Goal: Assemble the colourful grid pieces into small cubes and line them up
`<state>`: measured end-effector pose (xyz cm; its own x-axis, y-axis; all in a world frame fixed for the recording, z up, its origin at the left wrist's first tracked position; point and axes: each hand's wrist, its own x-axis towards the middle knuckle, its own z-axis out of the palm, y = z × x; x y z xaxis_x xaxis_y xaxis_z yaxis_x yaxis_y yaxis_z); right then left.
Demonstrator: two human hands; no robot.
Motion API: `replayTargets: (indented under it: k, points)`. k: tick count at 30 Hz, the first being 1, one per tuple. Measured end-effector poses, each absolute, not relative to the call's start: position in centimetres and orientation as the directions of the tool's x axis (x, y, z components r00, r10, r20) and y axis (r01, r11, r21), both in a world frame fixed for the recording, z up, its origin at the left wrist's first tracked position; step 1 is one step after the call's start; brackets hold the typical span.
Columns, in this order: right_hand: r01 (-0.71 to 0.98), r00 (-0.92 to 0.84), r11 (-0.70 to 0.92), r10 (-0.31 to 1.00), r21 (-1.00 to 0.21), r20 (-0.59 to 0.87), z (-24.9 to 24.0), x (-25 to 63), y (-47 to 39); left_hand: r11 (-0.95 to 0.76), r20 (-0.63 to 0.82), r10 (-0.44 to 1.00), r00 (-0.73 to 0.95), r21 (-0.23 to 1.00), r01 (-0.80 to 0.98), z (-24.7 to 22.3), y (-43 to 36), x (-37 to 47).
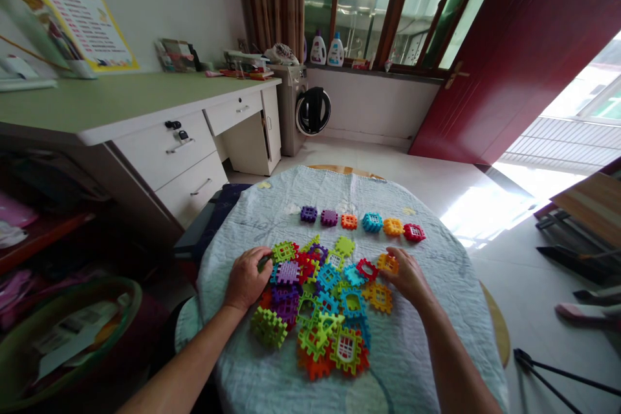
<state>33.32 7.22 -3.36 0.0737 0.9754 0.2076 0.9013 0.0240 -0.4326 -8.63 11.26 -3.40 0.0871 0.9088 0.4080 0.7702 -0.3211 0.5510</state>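
A heap of plastic interlocking building blocks (pixel 328 301) in green, blue, purple, red and orange lies on the cloth-covered round table (pixel 436 343). At the heap's left edge my left hand (pixel 247 278) is curled, with a small dark bit between thumb and forefinger that I cannot make out. A green square block (pixel 284 251) lies right beside its fingertips. On the right, my right hand (pixel 406 277) pinches an orange block (pixel 387 263) at the heap's edge. Another orange block (pixel 380 297) lies just below it.
Beyond the heap runs a row of blocks, from a purple one (pixel 308 214) to a red one (pixel 414 232). A desk with drawers (pixel 189 142) stands at the left, a washing machine (pixel 291 103) with its door open behind. A basket (pixel 129 310) sits at lower left.
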Motion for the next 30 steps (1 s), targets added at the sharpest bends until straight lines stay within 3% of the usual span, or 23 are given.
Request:
replayTargets:
  k: [21, 26, 30]
  points:
    - [0.928, 0.091, -0.024, 0.982, -0.372, 0.163, -3.0, 32.6, 7.4, -0.322, 0.401, 0.911, 0.093, 0.553, 0.768, -3.5, 11.3, -8.8]
    - [0.937, 0.015, 0.051, 0.982, -0.345, 0.188, -1.4, 34.2, 8.9, -0.326, 0.409, 0.908, 0.09, 0.553, 0.767, -3.5, 11.3, -8.8]
    - [0.959, 0.055, 0.013, 0.971, -0.281, 0.231, 1.0, 36.8, 11.8, -0.33, 0.414, 0.906, 0.091, 0.554, 0.765, -3.5, 11.3, -8.8]
